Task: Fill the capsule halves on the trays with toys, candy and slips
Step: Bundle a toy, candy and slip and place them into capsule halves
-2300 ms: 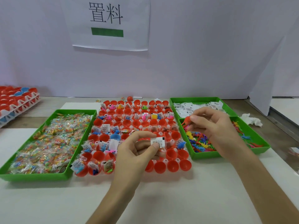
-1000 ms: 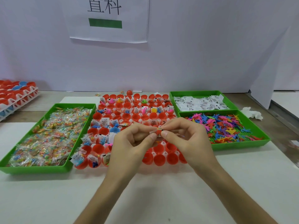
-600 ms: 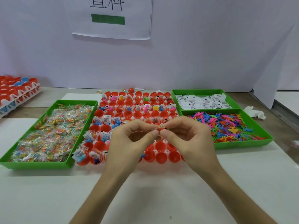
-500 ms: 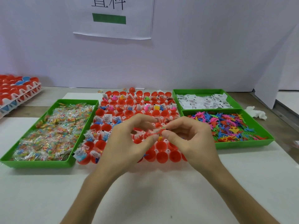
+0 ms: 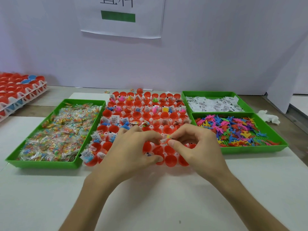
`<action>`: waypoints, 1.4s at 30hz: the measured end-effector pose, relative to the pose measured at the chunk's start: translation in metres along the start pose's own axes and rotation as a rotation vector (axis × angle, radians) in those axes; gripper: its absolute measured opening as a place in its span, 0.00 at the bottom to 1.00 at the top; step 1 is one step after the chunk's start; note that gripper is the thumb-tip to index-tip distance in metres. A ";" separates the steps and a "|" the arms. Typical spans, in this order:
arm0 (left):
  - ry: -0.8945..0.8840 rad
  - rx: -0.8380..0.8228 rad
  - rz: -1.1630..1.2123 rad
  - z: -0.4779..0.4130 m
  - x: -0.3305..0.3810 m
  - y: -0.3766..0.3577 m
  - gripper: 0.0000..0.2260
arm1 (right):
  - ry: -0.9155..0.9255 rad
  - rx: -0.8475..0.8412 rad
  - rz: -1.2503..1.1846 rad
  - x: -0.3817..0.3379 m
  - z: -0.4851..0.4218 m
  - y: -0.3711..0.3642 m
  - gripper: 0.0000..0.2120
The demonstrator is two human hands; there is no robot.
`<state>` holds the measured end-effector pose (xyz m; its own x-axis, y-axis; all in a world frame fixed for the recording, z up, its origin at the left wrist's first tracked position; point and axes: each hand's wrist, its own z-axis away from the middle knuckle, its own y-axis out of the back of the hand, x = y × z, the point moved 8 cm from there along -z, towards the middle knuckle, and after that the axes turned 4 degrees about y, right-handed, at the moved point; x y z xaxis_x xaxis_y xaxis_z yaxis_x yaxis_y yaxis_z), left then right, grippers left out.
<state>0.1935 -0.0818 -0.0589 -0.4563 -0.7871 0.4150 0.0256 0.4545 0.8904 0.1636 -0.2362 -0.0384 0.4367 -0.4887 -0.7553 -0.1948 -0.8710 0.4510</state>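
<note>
Head-worn view, forward and down
The wide camera sat close above and behind the fingers, facing the wall beyond them.

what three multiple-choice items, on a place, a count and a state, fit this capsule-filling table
1. Where is the green plastic candy tray, relative to the white tray of red capsule halves? A left B right C behind
2. How many trays are green? A two B three C five
3. The right hand is: A flat B lifting a tray C pinching a small white paper slip
A: it borders that tray's left edge. B: one each for candy, white paper slips, coloured plastic toys. C: thumb and finger close on it.
</note>
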 end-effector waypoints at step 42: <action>-0.059 -0.076 -0.025 -0.001 -0.002 -0.012 0.20 | 0.221 -0.177 0.296 -0.002 0.008 -0.028 0.09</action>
<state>0.1953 -0.0862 -0.0701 -0.5090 -0.7710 0.3827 0.0802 0.4002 0.9129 0.1609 -0.2113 -0.0529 0.5660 -0.6781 -0.4689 -0.1951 -0.6628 0.7230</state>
